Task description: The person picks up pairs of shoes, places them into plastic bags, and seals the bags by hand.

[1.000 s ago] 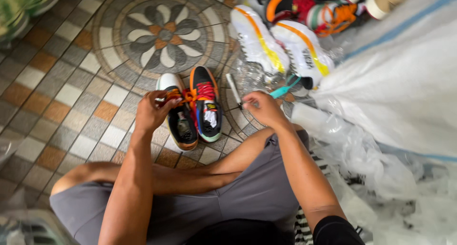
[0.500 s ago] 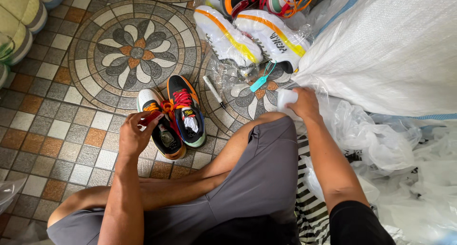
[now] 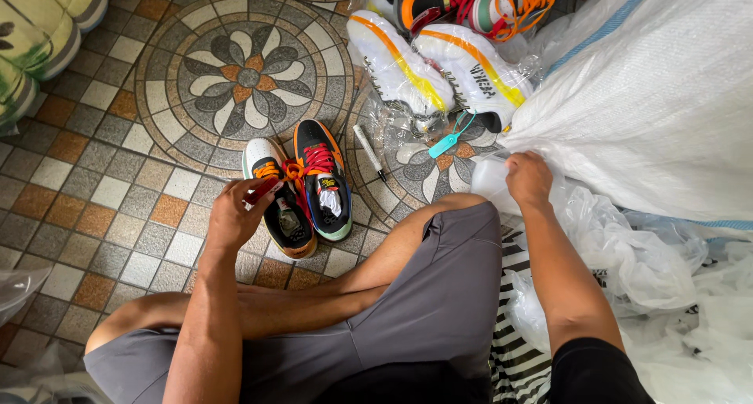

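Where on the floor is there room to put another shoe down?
Bare tile lies left of the dark shoe pair, across the flower medallion up to the yellow-green cushions. It is crowded on the right: white shoes, marker pen, teal tag, big white sack, clear bags.

Shoes on a tiled floor, sack at right

A pair (image 3: 302, 188) lay before the left hand (image 3: 231, 216); a pen (image 3: 369, 151) lay right of it; the right hand (image 3: 529, 178) touched the sack (image 3: 651, 98).

A pair of white trainers with yellow stripes (image 3: 431, 67) lies on the patterned tile floor (image 3: 102, 176), a teal tag (image 3: 449, 141) just beside them. Near that rests a white marker pen (image 3: 369, 151), and more bright shoes (image 3: 478, 0) sit behind
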